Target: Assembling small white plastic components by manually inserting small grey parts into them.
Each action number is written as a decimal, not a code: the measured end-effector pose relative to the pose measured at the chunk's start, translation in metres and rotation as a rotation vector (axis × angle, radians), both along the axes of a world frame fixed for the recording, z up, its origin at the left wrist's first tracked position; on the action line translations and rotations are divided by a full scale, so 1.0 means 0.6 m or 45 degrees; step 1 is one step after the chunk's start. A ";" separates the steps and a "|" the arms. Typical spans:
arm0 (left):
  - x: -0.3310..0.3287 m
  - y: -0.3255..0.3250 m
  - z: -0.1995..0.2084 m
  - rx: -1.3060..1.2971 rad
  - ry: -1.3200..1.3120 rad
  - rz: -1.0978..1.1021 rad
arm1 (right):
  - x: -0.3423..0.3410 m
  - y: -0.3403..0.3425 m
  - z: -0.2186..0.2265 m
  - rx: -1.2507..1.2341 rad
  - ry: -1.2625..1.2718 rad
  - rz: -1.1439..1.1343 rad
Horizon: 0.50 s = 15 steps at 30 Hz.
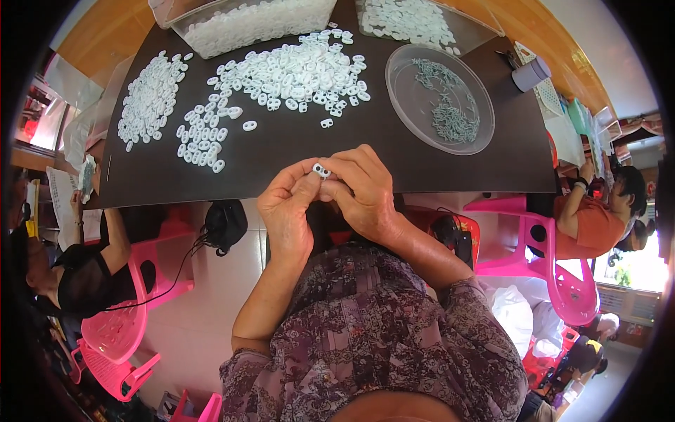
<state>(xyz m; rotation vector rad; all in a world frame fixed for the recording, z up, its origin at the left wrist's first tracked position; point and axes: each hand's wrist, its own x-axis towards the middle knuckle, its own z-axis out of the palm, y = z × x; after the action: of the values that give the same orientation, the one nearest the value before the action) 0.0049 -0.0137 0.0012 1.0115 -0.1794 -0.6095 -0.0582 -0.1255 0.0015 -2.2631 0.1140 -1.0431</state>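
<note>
Just past the table's near edge, my left hand [290, 200] and my right hand [364, 191] meet with fingertips pinched together. Between them is a small white plastic piece with two dark holes [321, 171], gripped from both sides. Beyond my hands, a large heap of similar white two-holed pieces [299, 70] is spread over the dark table [281, 158]. A smaller group of these pieces [202, 137] lies nearer on the left. To the right stands a round clear tray [397, 95] with many small grey-green screw-like pins [455, 121] in it.
Another pile of white pieces [151, 95] covers the table's left side. Clear bins [204, 49] of white parts stand at the back. A grey cylindrical container [531, 74] is at the far right. People sit on both sides; pink chairs [517, 246] flank me.
</note>
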 end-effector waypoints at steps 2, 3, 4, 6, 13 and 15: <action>-0.001 0.000 -0.001 0.000 -0.012 0.008 | -0.001 -0.001 -0.001 0.004 -0.009 -0.007; -0.001 0.001 -0.002 -0.002 -0.025 0.017 | -0.003 -0.001 -0.001 0.026 -0.007 0.002; -0.001 0.001 -0.005 -0.001 -0.026 0.016 | -0.003 -0.001 -0.002 0.046 -0.005 0.010; 0.001 0.004 -0.014 0.090 -0.168 0.040 | -0.005 -0.002 -0.003 0.048 -0.003 0.022; 0.008 0.013 -0.001 0.075 -0.176 -0.051 | -0.012 0.006 -0.002 0.224 0.030 0.052; 0.008 0.016 -0.001 0.023 -0.173 -0.043 | -0.012 0.007 0.003 0.214 0.030 0.068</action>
<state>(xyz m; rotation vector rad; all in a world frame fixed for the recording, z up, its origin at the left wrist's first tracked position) 0.0095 -0.0042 0.0007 1.0695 -0.3120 -0.5743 -0.0656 -0.1216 0.0031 -2.1158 0.1446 -0.9436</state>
